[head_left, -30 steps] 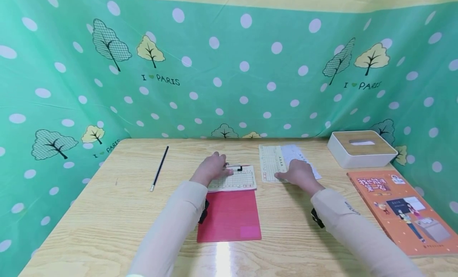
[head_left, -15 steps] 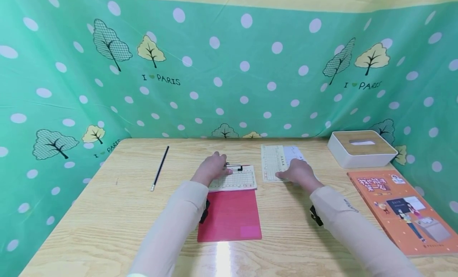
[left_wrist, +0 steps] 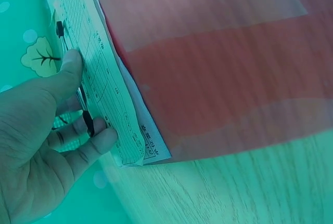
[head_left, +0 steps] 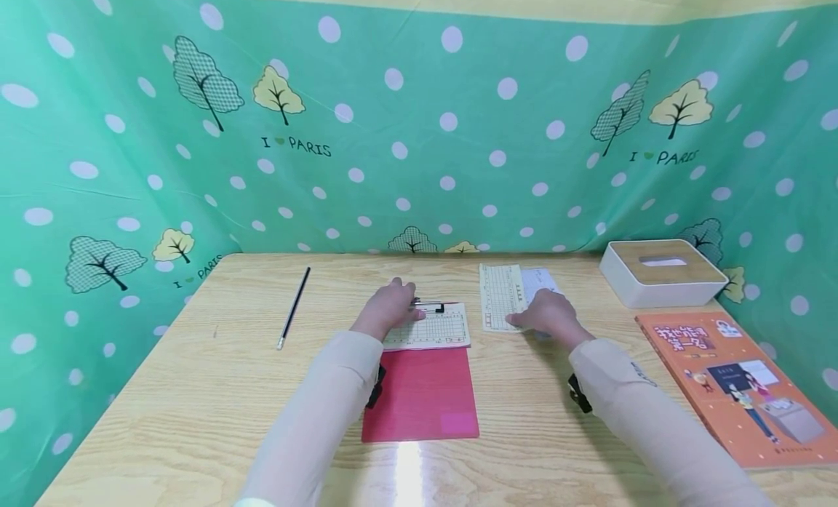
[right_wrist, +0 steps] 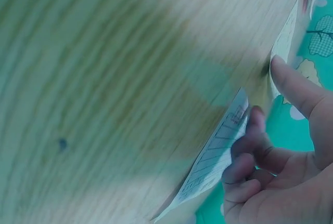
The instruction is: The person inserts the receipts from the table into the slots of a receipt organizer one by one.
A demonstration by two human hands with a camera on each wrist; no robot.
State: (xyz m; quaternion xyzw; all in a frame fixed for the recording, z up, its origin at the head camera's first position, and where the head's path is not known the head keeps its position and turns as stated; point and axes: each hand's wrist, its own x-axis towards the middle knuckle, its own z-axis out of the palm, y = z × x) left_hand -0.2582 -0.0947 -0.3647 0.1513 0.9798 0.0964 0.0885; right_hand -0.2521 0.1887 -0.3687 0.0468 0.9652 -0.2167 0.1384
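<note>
In the head view, a red clipboard (head_left: 425,394) lies at the table's middle with printed forms (head_left: 428,332) at its top. My left hand (head_left: 388,308) is at its black-ended wire clip (head_left: 428,305); in the left wrist view, the thumb lies on the forms by the clip (left_wrist: 86,107) and the fingers curl round the other side. To the right, my right hand (head_left: 548,315) has its thumb on a yellowish printed slip (head_left: 503,296). Its bent fingers touch a bluish-white slip (right_wrist: 210,161), partly hidden under the hand. A gap separates thumb and fingers.
A pencil (head_left: 293,307) lies left of the clipboard. At the right stand a white tissue box (head_left: 661,292) with a wooden lid and, nearer, an orange book (head_left: 727,390). A green patterned cloth (head_left: 419,165) hangs behind the table (head_left: 196,390).
The yellowish slip has shifted slightly right. The bluish-white slip has turned and drawn in leftward beneath my right hand. My left hand stays at the clip.
</note>
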